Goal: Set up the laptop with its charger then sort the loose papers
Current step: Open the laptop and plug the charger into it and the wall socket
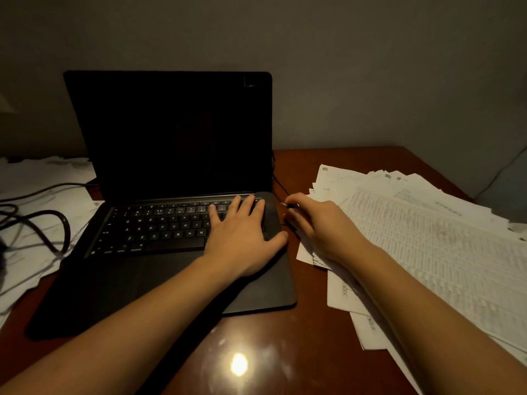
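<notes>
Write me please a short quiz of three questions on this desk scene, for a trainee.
1. True or false: the left hand grips the screen of the laptop.
2. Choose one. The loose papers lie: A) only left of the laptop; B) only right of it; C) on both sides.
3. Fill in: the right hand pinches the charger plug at the laptop's ____ side.

Key: 1 false, it rests flat on the keyboard; 2 C; 3 right.

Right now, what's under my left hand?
Your left hand lies flat on the laptop, over the right side of its keyboard. The keys beneath the palm are covered, so I cannot see them.
</notes>
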Available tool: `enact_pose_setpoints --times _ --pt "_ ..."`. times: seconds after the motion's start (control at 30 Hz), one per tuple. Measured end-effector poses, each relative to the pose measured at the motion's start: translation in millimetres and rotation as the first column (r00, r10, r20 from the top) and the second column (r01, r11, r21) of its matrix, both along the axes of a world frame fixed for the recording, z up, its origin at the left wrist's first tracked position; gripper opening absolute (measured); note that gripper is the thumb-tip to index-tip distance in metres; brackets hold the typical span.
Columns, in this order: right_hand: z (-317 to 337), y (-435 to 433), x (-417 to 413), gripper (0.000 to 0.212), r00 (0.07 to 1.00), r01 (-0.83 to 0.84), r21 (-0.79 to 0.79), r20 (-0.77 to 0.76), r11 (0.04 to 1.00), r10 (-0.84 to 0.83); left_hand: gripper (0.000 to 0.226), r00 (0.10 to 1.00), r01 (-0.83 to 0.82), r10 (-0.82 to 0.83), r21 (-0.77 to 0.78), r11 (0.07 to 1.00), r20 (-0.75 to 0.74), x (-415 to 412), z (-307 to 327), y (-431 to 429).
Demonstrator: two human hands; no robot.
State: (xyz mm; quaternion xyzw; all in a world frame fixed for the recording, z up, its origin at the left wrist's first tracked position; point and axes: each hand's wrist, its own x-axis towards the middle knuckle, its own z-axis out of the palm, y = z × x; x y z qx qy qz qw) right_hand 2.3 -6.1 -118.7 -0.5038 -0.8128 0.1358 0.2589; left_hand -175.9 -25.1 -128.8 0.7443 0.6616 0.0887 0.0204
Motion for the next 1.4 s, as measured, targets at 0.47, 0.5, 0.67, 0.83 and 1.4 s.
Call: enact_pose_setpoints --times 0.47,0.5,0.67,0.83,1.4 --pt "-0.1 3.1 3.6 0.028 0.994 -0.055 0.063 0.099 0.996 0.048 0.087 1.000 0.005 -0.005 0.004 1.000 -0.004 -1.1 -1.6 -0.3" --pt "-0.8 7.5 4.6 0.030 0.989 -0.043 0.092 0.146 0.995 0.029 0.087 1.000 0.005 -0.005 0.002 1.000 -0.002 -1.4 -1.5 -0.4" --pt "-4.2 15.0 1.5 0.039 0.936 -0.009 0.183 0.348 0.983 -0.056 0.086 1.000 0.000 0.000 -0.005 1.000 0.000 -0.5 -1.5 -0.1" --pt "3.1 13.5 -6.5 0.053 0.873 -0.027 0.156 0.485 0.987 -0.052 0.086 1.000 -0.001 0.001 0.005 1.000 -0.007 -0.2 -2.1 -0.4" --pt "-3.7 15.8 1.8 0.043 0.921 -0.062 0.119 0.389 0.991 0.011 0.084 1.000 0.000 0.000 0.007 1.000 0.003 1.2 -3.1 -0.8"
